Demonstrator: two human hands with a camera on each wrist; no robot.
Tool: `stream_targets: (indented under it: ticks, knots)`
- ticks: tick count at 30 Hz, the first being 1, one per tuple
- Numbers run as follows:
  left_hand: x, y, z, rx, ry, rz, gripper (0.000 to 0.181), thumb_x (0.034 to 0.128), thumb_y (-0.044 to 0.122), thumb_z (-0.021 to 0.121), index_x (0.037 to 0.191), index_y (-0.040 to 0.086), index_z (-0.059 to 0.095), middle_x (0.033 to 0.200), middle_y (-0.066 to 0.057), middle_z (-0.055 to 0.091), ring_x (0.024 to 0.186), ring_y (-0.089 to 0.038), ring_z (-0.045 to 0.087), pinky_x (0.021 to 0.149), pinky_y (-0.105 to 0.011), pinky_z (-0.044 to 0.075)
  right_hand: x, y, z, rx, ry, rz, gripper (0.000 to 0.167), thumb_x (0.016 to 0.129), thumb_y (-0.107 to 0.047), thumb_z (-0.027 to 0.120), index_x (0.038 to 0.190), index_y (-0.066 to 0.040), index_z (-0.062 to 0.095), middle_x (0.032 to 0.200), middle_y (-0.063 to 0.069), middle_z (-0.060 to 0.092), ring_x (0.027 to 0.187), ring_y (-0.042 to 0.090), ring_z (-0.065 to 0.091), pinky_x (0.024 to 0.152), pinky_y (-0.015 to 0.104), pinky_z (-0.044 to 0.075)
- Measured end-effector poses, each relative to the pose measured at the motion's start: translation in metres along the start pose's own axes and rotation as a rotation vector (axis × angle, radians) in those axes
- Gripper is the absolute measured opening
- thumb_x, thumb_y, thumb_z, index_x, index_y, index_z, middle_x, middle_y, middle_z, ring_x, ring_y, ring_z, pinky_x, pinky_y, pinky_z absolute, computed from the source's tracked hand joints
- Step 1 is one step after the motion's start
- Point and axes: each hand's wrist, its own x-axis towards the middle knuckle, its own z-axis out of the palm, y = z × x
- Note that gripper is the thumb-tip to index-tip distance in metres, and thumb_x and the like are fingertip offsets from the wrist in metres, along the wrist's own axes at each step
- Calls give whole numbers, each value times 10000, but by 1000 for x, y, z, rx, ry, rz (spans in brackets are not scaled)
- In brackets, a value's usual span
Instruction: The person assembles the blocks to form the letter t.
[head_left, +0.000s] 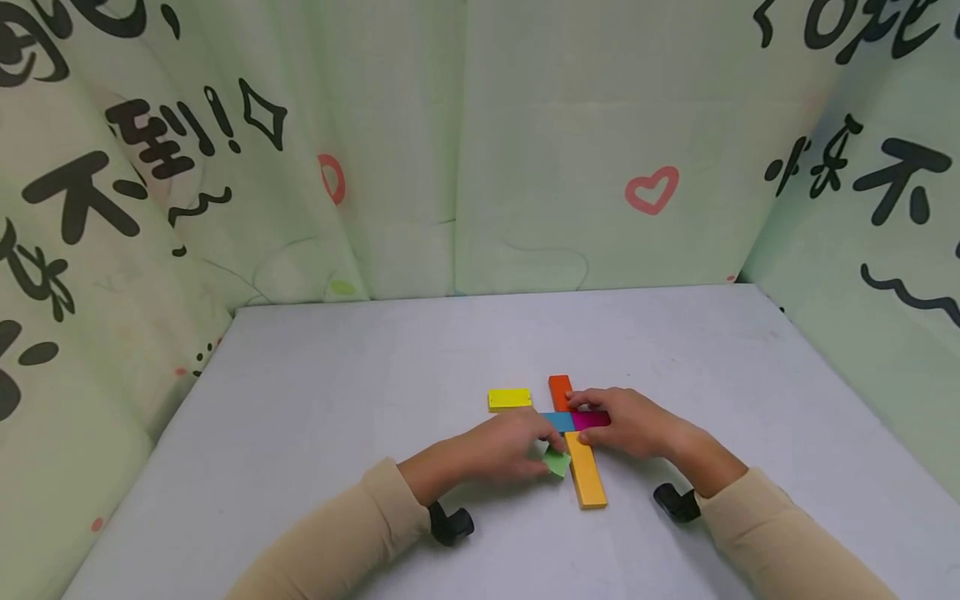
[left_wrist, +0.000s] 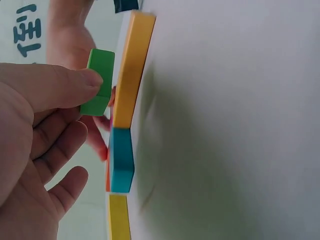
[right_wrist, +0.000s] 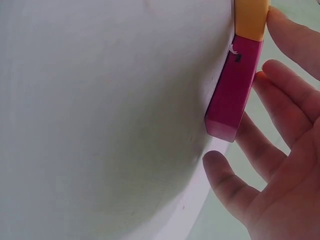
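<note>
Left hand [head_left: 504, 446]: pinching a small green block [head_left: 557, 461] between thumb and forefinger, above the table and just beside the amber block [head_left: 587, 475]. In the left wrist view the thumb is lying over part of the green block and hiding most of the forefinger behind it; the remaining fingers are curving loosely, holding nothing.

Right hand [head_left: 637, 421]: reaching over the arrangement with fingers parted and loosely bent. One fingertip is touching the amber block's edge; others are resting close along the magenta block [head_left: 590, 419]. Whether they are pressing on it cannot be told.

Blue block [head_left: 558, 422]: lying end to end with the magenta block, the left hand covering its outer end in the head view.

Red-orange block [head_left: 560, 392]: extending away on the far side, its near end being partly masked by right-hand fingers; only a sliver is showing in the left wrist view.

Amber block: extending toward the person; the upper frame edge is cutting it off in the right wrist view.

Yellow block [head_left: 509, 398]: lying apart, near the blue block; its lower part is running out of the left wrist frame.

Dark item, left wrist view, top edge [left_wrist: 126, 5]: being cut off, identity unclear.

White table [head_left: 337, 400]: supporting the lying blocks.
</note>
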Motion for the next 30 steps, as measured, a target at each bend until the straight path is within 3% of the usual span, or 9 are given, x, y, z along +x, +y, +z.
stream_targets:
  ticks: [15, 21, 30]
  knots:
    - [-2, 30, 19, -41, -88, 114, 282, 904, 158, 761, 1181, 139, 710, 1108, 110, 659, 1085, -2, 532, 940, -126, 398, -2, -1, -2, -35, -12, -38, 602, 900, -297, 755, 1427, -81, 559, 1319, 171, 609, 1217, 408, 531, 953, 538, 485]
    - [0, 38, 24, -18, -110, 159, 273, 914, 154, 750, 1185, 146, 712, 1064, 123, 650, 1043, 9, 526, 940, -104, 370, 0, 2, -3, -30, -12, -48, 607, 911, -296, 745, 1437, -69, 544, 1319, 181, 609, 1223, 411, 530, 966, 543, 473]
    - [6, 42, 30, -8, -135, 159, 271, 915, 193, 754, 1183, 169, 719, 1026, 156, 639, 1030, 18, 512, 947, -115, 359, 0, 2, -2, -24, -14, -29, 608, 910, -285, 746, 1439, -69, 540, 1331, 190, 599, 1235, 418, 521, 971, 548, 468]
